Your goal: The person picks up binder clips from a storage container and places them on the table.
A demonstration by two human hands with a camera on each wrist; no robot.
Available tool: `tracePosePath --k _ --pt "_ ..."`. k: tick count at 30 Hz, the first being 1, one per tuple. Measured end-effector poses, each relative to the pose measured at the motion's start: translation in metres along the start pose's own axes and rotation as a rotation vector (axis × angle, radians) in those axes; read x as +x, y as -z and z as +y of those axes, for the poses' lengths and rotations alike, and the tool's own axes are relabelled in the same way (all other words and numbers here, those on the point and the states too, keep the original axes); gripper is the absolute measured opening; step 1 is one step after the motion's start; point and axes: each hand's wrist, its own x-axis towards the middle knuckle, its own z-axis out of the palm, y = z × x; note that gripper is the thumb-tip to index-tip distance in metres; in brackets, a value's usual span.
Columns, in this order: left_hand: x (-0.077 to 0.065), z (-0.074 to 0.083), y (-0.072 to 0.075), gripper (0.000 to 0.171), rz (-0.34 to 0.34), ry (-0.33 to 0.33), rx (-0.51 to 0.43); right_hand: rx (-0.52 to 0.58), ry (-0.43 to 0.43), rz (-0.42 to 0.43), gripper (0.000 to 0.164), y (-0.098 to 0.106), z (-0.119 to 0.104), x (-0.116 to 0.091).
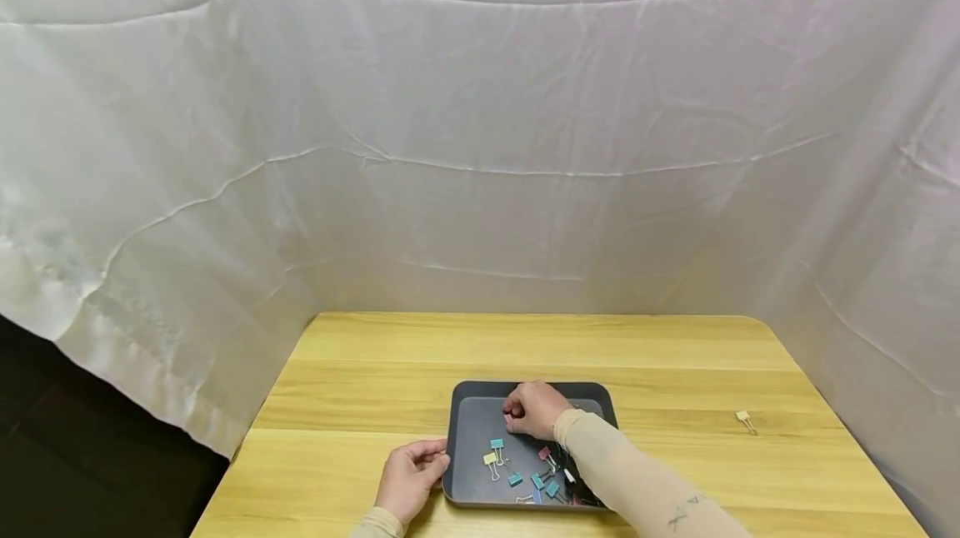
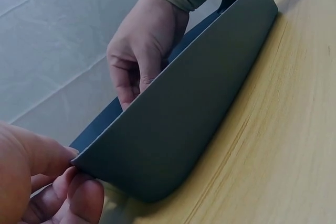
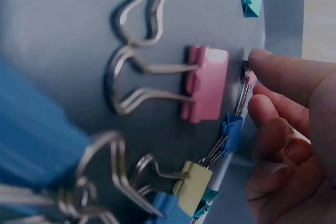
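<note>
A dark grey tray (image 1: 474, 417) lies on the wooden table with binder clips in it. At the tray's left rim, my left hand (image 1: 408, 475) pinches the edge; the left wrist view shows its fingertips (image 2: 86, 195) on both sides of a corner. Inside the tray, toward the back, my right hand (image 1: 538, 410) pinches a small pink binder clip (image 3: 251, 78) between thumb and finger. A larger pink binder clip (image 3: 209, 85) lies close to those fingertips, beside a blue one (image 3: 231, 127) and a yellow one (image 3: 192, 188).
In the tray's front half are several teal clips (image 1: 497, 444) and a yellow clip (image 1: 491, 459). One pale yellow clip (image 1: 743, 416) sits alone on the table (image 1: 675, 363) at the right. White curtains (image 1: 525, 146) hang behind and at both sides. My right forearm crosses the tray's right rim.
</note>
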Motion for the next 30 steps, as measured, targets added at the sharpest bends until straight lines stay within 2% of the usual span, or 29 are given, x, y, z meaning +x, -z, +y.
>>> tracePosePath --k 3,5,10,17,20,24,30 --pt "-0.004 0.008 -0.001 0.027 -0.002 0.0 0.005 0.001 -0.015 -0.007 0.016 -0.001 0.0 0.0" --pt "-0.003 0.007 -0.001 0.027 -0.002 0.001 0.004 -0.005 -0.017 -0.012 0.019 -0.001 0.001 0.0" --pt "0.002 -0.004 0.0 0.027 -0.001 0.007 0.005 -0.004 0.003 -0.008 0.004 -0.002 0.002 0.001" --pt "0.0 0.001 -0.001 0.026 -0.006 0.007 0.011 0.011 0.041 -0.021 0.013 -0.005 -0.001 0.002" --pt "0.0 0.002 -0.001 0.026 -0.007 0.005 0.02 0.037 0.051 -0.027 0.01 -0.005 -0.003 0.002" --pt "0.002 -0.001 0.0 0.026 -0.005 0.002 0.03 0.076 0.042 -0.007 0.003 -0.001 -0.003 0.001" --pt "0.001 -0.001 0.0 0.026 -0.004 0.0 0.035 0.136 0.004 0.016 0.005 0.011 0.002 -0.003"
